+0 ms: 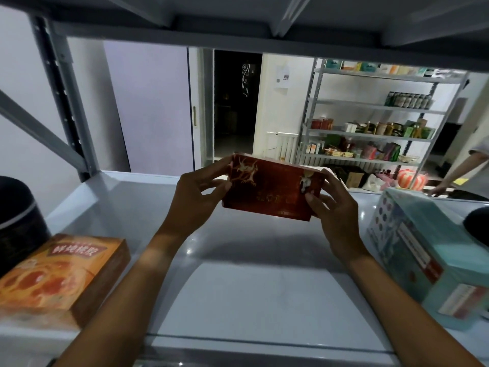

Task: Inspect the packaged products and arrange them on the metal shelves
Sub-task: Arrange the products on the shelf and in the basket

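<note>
Both hands, left grip point(197, 198) and right grip point(332, 205), hold the red box point(272, 189) by its ends above the metal shelf point(238, 260), orange box point(60, 274) at 8 o'clock.

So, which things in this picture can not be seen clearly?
- Dark red printed carton: both ends covered by the left hand and right hand; gold lettering blurred, head view.
- Black round container: cut off by the left edge.
- Far shelf products: too small to identify.

I hold a red box point(272, 190) above the metal shelf point(238, 287), left hand point(195, 200) and right hand point(333, 210) pinching its ends.
</note>
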